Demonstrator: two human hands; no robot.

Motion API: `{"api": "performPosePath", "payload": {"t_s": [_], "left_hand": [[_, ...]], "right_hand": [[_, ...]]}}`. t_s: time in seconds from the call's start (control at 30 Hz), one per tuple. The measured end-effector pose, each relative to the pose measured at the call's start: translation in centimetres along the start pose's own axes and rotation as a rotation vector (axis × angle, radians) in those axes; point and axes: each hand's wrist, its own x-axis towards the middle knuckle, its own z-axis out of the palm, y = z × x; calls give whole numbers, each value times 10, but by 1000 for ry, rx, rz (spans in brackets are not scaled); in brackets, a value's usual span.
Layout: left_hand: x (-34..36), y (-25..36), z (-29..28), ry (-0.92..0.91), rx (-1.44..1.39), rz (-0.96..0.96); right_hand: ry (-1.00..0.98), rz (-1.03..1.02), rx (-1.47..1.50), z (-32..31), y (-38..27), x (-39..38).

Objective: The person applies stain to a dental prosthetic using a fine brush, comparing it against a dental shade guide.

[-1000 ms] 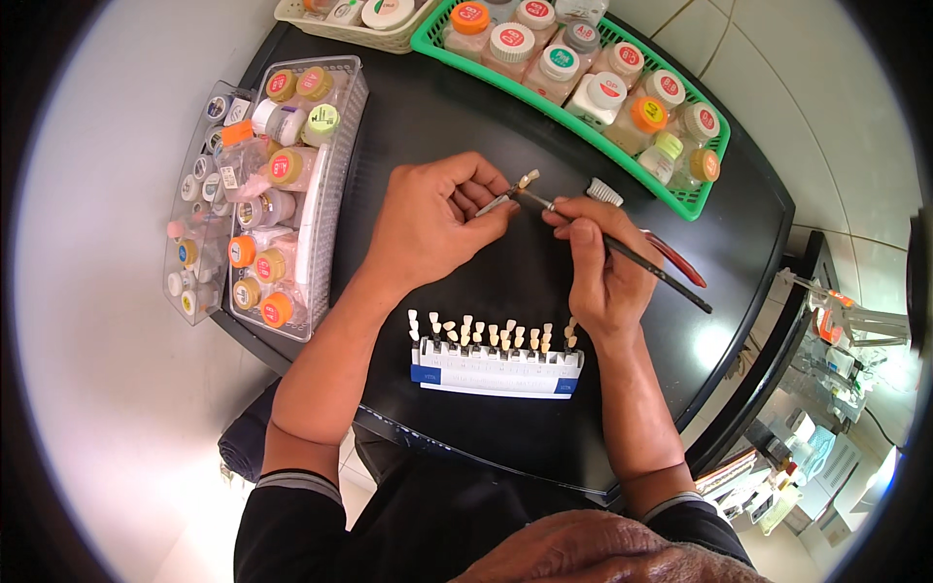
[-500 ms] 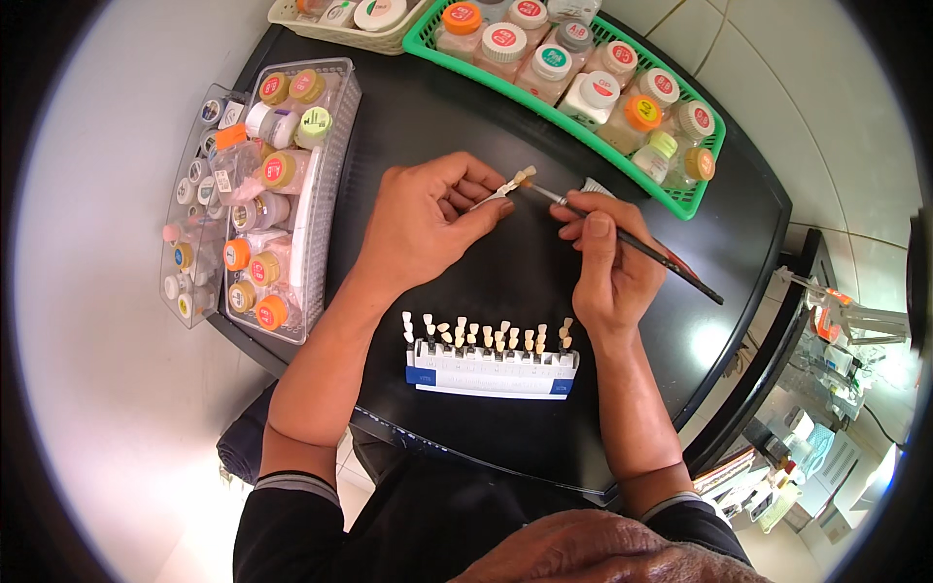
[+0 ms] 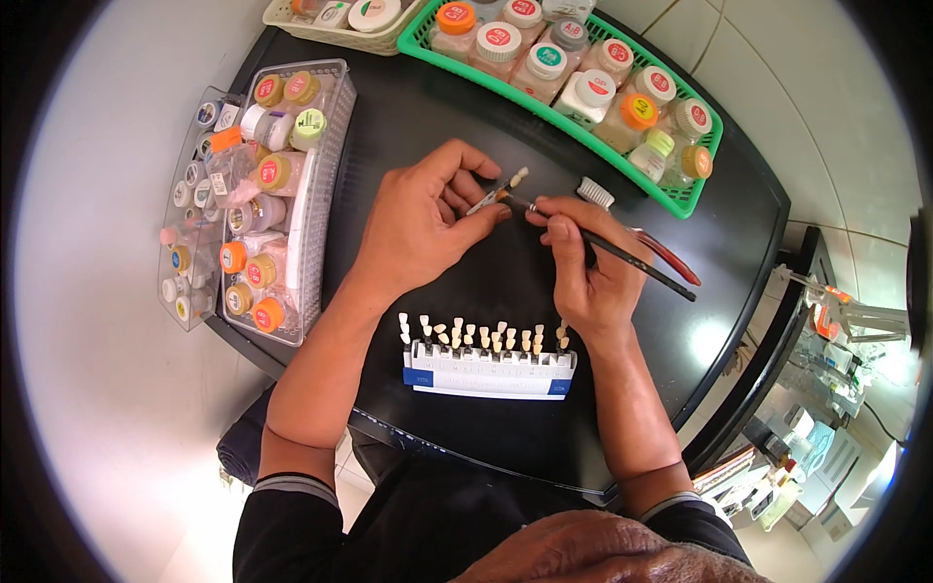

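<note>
My left hand (image 3: 416, 223) is closed, pinching a tooth shade tab (image 3: 519, 178) by its thin pale stem; small cream teeth stick out at its far end. A slim dark-handled brush (image 3: 637, 262) is gripped in my right hand (image 3: 595, 277). The orange-brown brush tip sits at the tab's stem, close to my left fingertips; contact is hard to make out. Nearer me stands a white and blue shade guide holder (image 3: 491, 374) with a row of several tooth-shaped tabs (image 3: 498, 340).
Beyond my right hand lies a toothbrush (image 3: 595, 192) with a red handle. Jars fill a green basket (image 3: 544, 102) at the far right, a clear basket (image 3: 330, 165) on the left and a cream basket (image 3: 389, 44) at the back. The black table (image 3: 389, 117) has a curved edge.
My right hand has shifted left, taking the brush tip from the tooth end down along the tab's stem. More of the toothbrush now shows. My left hand has barely moved.
</note>
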Motion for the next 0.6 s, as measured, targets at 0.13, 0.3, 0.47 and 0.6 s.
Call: {"api": "performPosePath", "payload": {"t_s": [0.13, 0.3, 0.47, 0.6], "left_hand": [[0, -1, 1, -2, 16, 1], [0, -1, 0, 2, 5, -15], [0, -2, 1, 5, -49, -29], [0, -3, 4, 59, -137, -39]], "right_hand": [[140, -18, 158, 2, 2, -1], [164, 101, 214, 0, -1, -2], [114, 84, 173, -1, -2, -2], [97, 115, 155, -3, -3, 0]]}}
